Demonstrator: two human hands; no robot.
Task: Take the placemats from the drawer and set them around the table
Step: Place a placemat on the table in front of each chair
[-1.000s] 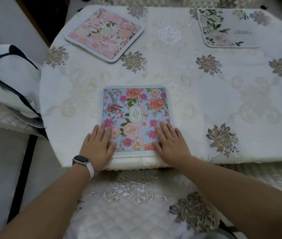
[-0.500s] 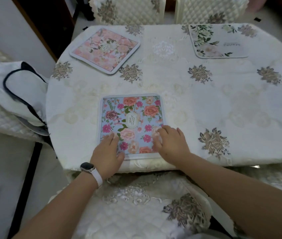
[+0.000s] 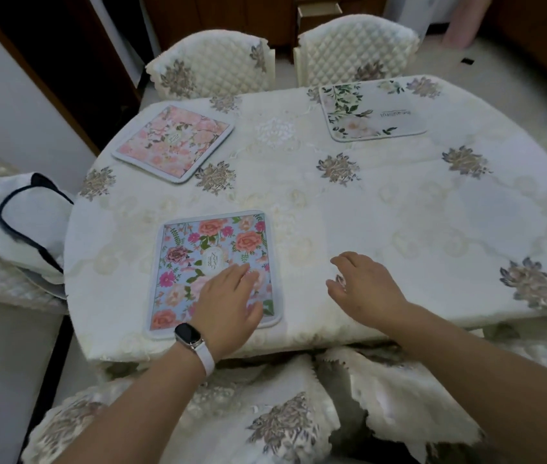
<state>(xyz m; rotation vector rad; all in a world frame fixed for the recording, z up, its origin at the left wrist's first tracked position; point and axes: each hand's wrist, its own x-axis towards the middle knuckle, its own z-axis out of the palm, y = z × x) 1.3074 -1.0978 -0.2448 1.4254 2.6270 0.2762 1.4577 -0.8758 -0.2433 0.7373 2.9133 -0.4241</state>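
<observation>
A: Left hand [image 3: 228,304] lies flat, fingers spread, on the near right part of the blue floral placemat [image 3: 213,272]; it holds nothing. Right hand [image 3: 364,288] hovers loosely open over bare cloth just right of that mat, empty too.

B: Where do we log the mats?

A: Blue one at the near edge of the table [image 3: 449,229], left of centre, long axis running away from us. Pink placemat [image 3: 175,144] at the far left edge, turned at an angle. White leafy placemat [image 3: 370,110] at the far edge, toward the right.

B: So what does the next move turn on?

A: We judge the near right stretch of the table has no mat. Right hand is nearer to it. No spare mat is visible; an open drawer [image 3: 319,10] shows past the far chairs.
</observation>
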